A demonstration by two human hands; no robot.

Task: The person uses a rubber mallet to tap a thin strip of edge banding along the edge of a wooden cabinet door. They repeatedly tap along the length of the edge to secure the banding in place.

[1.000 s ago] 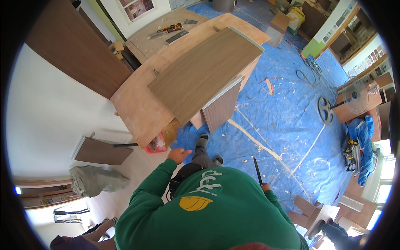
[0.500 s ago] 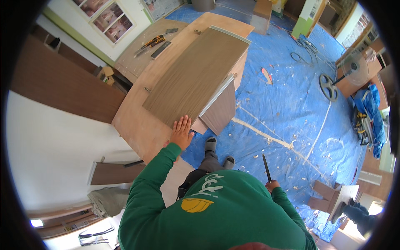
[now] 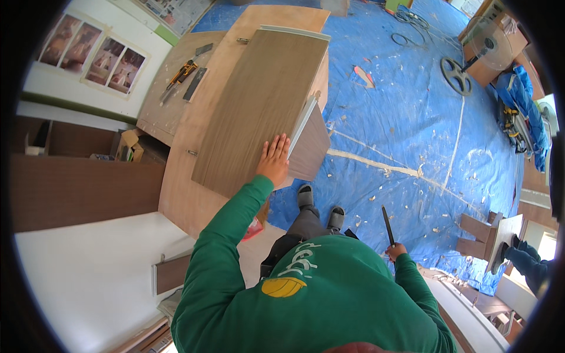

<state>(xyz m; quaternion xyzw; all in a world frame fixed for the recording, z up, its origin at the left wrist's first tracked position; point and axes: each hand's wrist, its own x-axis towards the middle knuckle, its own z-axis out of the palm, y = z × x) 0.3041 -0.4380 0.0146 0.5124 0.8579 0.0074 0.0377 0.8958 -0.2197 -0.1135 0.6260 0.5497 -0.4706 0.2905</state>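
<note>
My left hand (image 3: 273,157) lies open, palm down, on a wood-grain panel (image 3: 247,100) with a pale edge strip at its far end. This panel rests on a plywood board (image 3: 185,188) with small metal fittings. Beside my fingertips, a smaller panel (image 3: 309,156) with a silver strip (image 3: 303,123) hangs at the board's right. My right hand (image 3: 395,252) is closed around a long, dark, narrow tool (image 3: 387,223), like a file, beside my right hip. Orange-and-black hand tools (image 3: 181,76) and a dark flat bar (image 3: 195,83) lie on the worktop beyond the board.
A blue plastic sheet (image 3: 371,135) covers the floor. A fan (image 3: 485,44), coiled hoses (image 3: 412,29) and a blue bundle (image 3: 518,112) are at the upper right. A co-worker's legs (image 3: 524,262) stand on a low wooden step (image 3: 482,235). A cabinet (image 3: 88,188) lines the left wall.
My left hand has risen from near my waist onto the panel and moved farther along its edge. My body and view have shifted toward the board; my right hand still carries the dark tool.
</note>
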